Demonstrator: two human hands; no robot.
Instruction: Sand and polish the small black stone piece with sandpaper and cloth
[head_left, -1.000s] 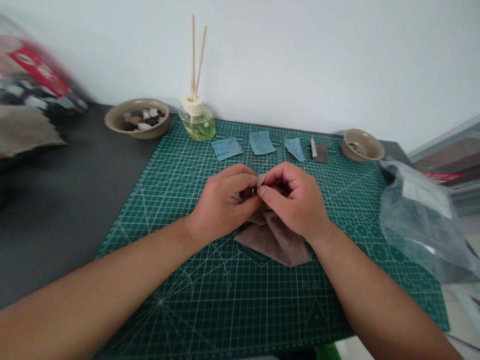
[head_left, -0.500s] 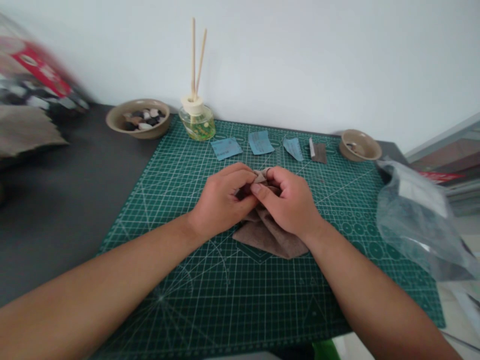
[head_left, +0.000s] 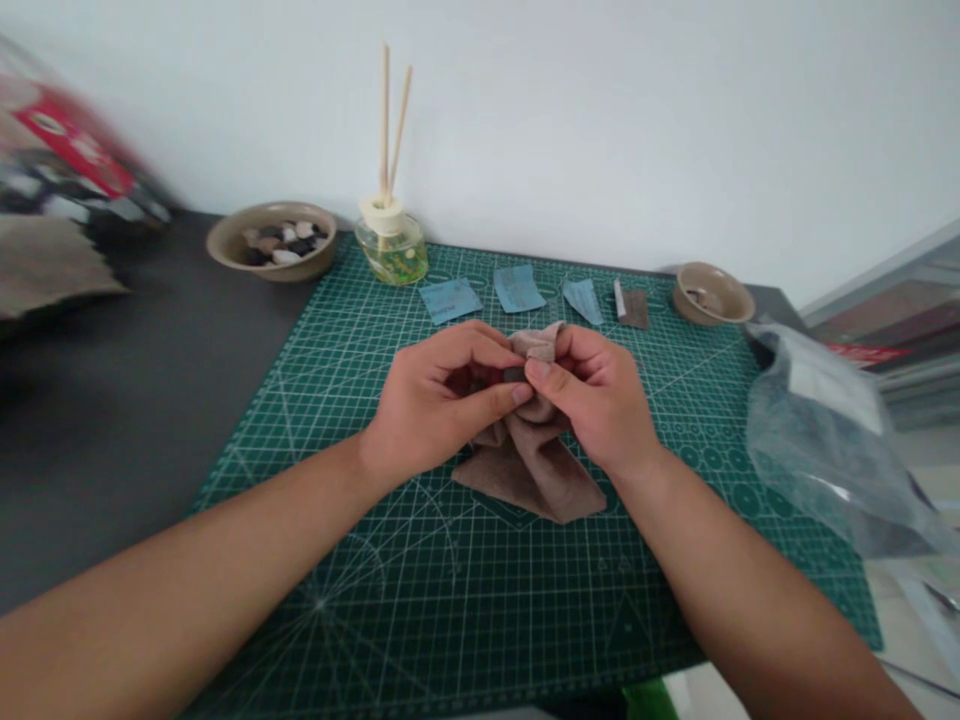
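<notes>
Between my hands is a small dark stone [head_left: 514, 375], pinched by the thumb and fingers of my left hand [head_left: 442, 400]. My right hand [head_left: 607, 400] is closed on a brown cloth [head_left: 536, 470], its thumb against the stone's right end. Folds of the cloth wrap up behind and beneath the stone, and its lower part hangs down over the green cutting mat [head_left: 375, 620]. The fingers of both hands are partly hidden by the cloth.
Back left, a bowl [head_left: 225, 245] holds several stones beside a reed diffuser [head_left: 391, 250]. Blue paper pieces [head_left: 519, 288] and a small brown piece [head_left: 635, 308] lie behind my hands. A smaller bowl [head_left: 712, 305] and clear plastic bag [head_left: 825, 440] are at right.
The dark stone now shows between my fingertips, where cloth and fingers covered it. My hands have moved slightly apart, and the cloth's upper fold stands higher by my right hand.
</notes>
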